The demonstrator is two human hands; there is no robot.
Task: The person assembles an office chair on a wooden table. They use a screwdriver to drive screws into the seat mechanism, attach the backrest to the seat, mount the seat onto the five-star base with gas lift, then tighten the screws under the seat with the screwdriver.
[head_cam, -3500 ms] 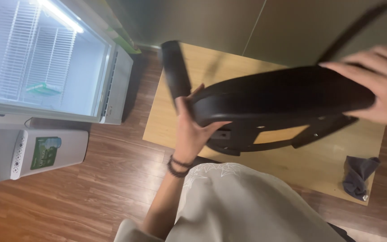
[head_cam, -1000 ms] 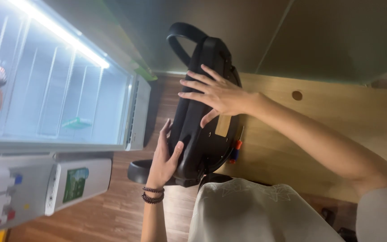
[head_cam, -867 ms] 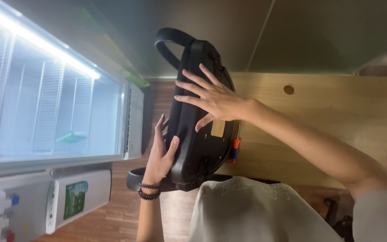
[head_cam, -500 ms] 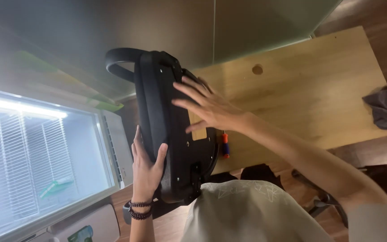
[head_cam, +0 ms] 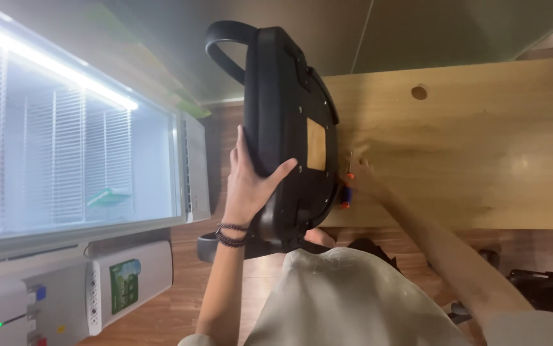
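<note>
head view: chair seat gripped on edge, screwdriver at the other hand

head camera shows my left hand (head_cam: 251, 189) wrapped round the near rim of the black chair seat (head_cam: 289, 128), thumb hooked over onto its underside, fingers spread flat on the outer face. that hand has a firm hold and carries the seat's weight. the seat stands on edge, its long axis running away from my grip toward the far wall, with the curved armrest loop (head_cam: 225, 48) at the far end, well beyond my fingers. a tan square plate (head_cam: 315, 144) sits on the underside, just to the right of my thumb.

my right hand (head_cam: 365, 179) lies on the other side of the seat, low against the wooden table (head_cam: 481, 147), beside a small screwdriver with a red and blue handle (head_cam: 347, 186). its fingers look loosely curled at the tool, but i cannot tell whether they have closed on it. the right hand is the nearer one to the screwdriver; the left is fully taken up by the seat.

further out to the left of my grip stands a lit glass-door fridge (head_cam: 71, 147), and below it a white water dispenser (head_cam: 123, 288).
</note>
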